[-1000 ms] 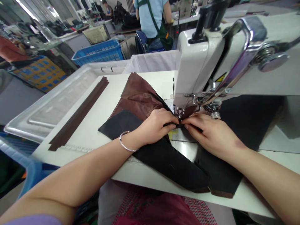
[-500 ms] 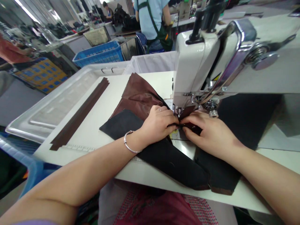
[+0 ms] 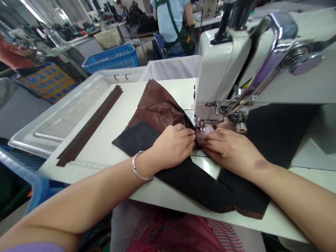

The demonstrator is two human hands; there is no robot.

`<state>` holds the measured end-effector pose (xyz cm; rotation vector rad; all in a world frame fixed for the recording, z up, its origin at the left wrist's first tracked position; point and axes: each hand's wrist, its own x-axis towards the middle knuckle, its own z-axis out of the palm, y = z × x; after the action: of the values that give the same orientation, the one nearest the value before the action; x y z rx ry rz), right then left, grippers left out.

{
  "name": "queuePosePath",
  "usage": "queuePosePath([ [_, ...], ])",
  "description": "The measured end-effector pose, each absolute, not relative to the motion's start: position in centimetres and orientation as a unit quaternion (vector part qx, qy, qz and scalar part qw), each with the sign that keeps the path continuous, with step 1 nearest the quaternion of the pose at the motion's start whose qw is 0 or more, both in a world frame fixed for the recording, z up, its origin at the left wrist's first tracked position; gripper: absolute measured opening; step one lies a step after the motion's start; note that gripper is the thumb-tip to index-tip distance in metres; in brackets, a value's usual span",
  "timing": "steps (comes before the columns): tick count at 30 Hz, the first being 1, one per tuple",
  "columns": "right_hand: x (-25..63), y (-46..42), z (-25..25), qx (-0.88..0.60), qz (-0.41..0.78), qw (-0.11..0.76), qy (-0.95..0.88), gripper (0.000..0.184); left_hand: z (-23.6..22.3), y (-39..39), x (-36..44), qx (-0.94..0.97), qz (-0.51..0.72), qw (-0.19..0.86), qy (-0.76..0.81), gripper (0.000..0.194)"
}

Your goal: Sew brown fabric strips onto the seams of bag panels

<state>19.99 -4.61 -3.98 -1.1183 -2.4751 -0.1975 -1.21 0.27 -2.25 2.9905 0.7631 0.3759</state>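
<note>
Fingers (image 3: 189,135) of the left hand (image 3: 172,145) are curling close together on the cloth edge, while those of the right hand (image 3: 227,145) are reaching leftward, pressing side by side near the presser foot (image 3: 202,126); whether either hand is pinching, I cannot tell. Creased, softly shining brown cloth (image 3: 159,106) is spreading on the white tabletop (image 3: 131,99), and smooth, matte black cloth (image 3: 194,185) is lying rightward under both hands. Compared with half a second ago, the right hand is lying flatter, its thumb-to-forefinger gap no longer showing.
</note>
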Motion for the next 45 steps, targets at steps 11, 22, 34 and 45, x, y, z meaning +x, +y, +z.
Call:
queuePosePath([
  [11, 19.7, -5.2, -3.8, -0.396, -0.110, 0.181, -0.893, 0.020, -3.0, 2.3, -1.3, 0.952, 0.111, 0.068, 0.277, 0.042],
  [22, 20.5, -6.6, -3.5, -0.421, -0.028, 0.174, -0.890, 0.033, -2.8, 1.5, -0.8, 0.959, 0.179, 0.110, 0.190, 0.025],
  [34, 21.2, -7.1, -2.8, -0.419, 0.031, 0.150, -0.895, 0.034, -3.0, 2.0, 0.1, 0.915, 0.240, 0.209, 0.250, 0.032],
  [45, 21.1, -7.1, -2.8, -0.420, 0.041, 0.141, -0.896, 0.036, -2.4, 1.7, 0.7, 0.928, 0.211, 0.177, 0.249, 0.034],
])
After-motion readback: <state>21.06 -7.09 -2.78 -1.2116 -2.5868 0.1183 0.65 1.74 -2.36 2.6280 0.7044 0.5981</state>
